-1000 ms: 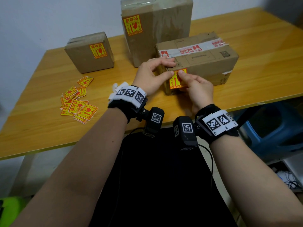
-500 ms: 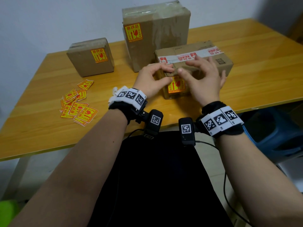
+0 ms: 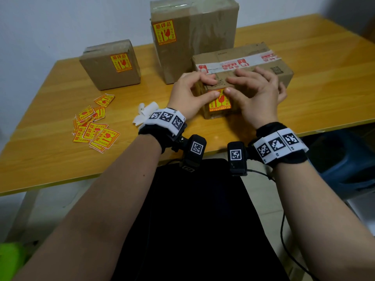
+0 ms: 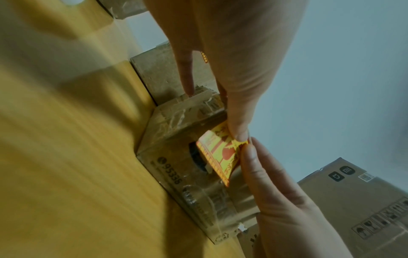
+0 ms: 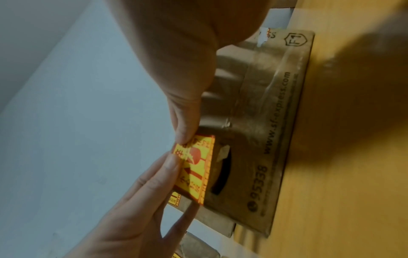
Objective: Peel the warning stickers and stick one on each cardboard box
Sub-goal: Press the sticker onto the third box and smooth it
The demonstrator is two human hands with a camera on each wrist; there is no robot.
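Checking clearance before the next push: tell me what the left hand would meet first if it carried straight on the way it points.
The taped box: the thumb of the left hand presses the sticker on its near face. Behind it stands the tall box, though depth is unclear.

Black wristbands [image 3: 151, 132], white marker tags [image 3: 166, 118]

A small box [image 3: 110, 64], a tall box [image 3: 194, 37] and a low taped box [image 3: 243, 63] stand on the desk [image 3: 50, 159], each with a yellow-and-red sticker [image 3: 220, 103] on its near face. Loose stickers [image 3: 95, 126] lie scattered to the left.
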